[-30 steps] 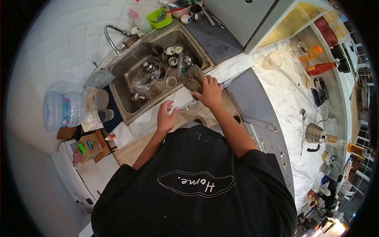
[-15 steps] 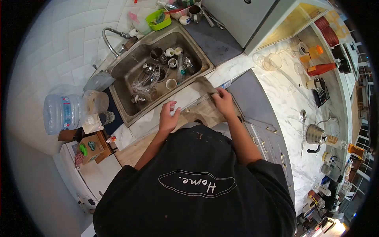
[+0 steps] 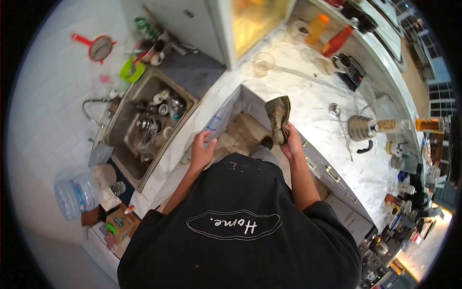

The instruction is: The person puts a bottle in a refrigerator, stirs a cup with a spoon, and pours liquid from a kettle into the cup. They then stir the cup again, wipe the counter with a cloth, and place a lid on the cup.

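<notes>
fingers of my right hand are closed around a dirty rag, and the rag stands up from that hand above the edge of the white counter. my left hand lies open, fingers spread, touching the front edge of the counter near the sink. between my two hands i see a gap of wood floor in the corner where the two counters meet. the sink is full of cups and glasses, so little room is left in it. a tap bends over its far side. to the right of the rag, a metal kettle and a spoon sit on the counter, well apart from my hand. a clear glass stands further up. a big water bottle lies at the left, near a small box.
</notes>
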Action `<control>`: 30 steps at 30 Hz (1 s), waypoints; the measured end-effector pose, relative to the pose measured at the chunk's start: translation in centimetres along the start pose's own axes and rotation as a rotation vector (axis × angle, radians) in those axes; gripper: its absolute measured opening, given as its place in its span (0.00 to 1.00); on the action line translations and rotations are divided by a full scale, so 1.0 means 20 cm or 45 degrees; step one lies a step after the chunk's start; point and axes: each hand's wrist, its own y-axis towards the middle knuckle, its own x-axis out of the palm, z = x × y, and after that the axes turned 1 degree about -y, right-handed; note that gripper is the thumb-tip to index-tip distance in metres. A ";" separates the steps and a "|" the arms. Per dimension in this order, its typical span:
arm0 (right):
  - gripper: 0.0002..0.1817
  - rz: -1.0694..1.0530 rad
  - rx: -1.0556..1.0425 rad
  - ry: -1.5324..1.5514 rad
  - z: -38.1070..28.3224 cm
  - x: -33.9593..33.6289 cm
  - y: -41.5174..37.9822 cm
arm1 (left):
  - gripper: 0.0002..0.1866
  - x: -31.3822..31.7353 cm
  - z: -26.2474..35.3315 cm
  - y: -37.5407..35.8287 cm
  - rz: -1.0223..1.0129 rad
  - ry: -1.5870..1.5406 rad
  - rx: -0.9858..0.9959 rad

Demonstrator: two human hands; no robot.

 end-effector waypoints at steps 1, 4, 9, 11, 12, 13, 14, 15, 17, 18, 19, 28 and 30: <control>0.21 -0.029 -0.012 0.075 -0.06 -0.08 0.04 | 0.22 0.06 0.05 0.04 -0.021 -0.003 0.038; 0.19 0.088 -0.138 0.022 -0.29 -0.15 0.05 | 0.22 0.26 0.20 0.14 -0.080 -0.015 0.138; 0.16 0.525 -0.495 -0.675 -0.52 -0.35 0.26 | 0.21 0.58 0.47 0.29 -0.168 -0.022 0.179; 0.20 0.647 -0.646 -1.018 -0.60 -0.37 0.33 | 0.21 0.69 0.50 0.36 -0.170 -0.041 0.182; 0.23 0.708 -0.748 -1.194 -0.61 -0.39 0.38 | 0.20 0.73 0.54 0.40 -0.166 -0.049 0.177; 0.26 0.779 -0.817 -1.423 -0.61 -0.41 0.40 | 0.20 0.76 0.58 0.42 -0.165 -0.012 0.212; 0.29 0.845 -0.880 -1.656 -0.60 -0.43 0.41 | 0.21 0.79 0.61 0.44 -0.162 0.024 0.244; 0.33 0.904 -0.949 -1.892 -0.62 -0.41 0.43 | 0.21 0.81 0.65 0.47 -0.153 0.057 0.283; 0.38 0.864 -0.907 -1.977 -0.62 -0.38 0.45 | 0.21 0.86 0.64 0.54 -0.111 0.237 0.484; 0.41 0.845 -0.879 -2.019 -0.61 -0.35 0.46 | 0.21 0.88 0.66 0.56 -0.094 0.327 0.582; 0.43 0.864 -0.783 -2.124 -0.61 -0.32 0.46 | 0.21 0.91 0.67 0.58 -0.097 0.375 0.545; 0.32 0.961 -0.963 -2.049 -0.64 -0.38 0.69 | 0.24 1.07 0.70 0.88 -0.141 0.559 0.908; 0.30 0.971 -1.028 -1.992 -0.65 -0.39 0.74 | 0.24 1.10 0.69 0.91 -0.100 0.558 0.933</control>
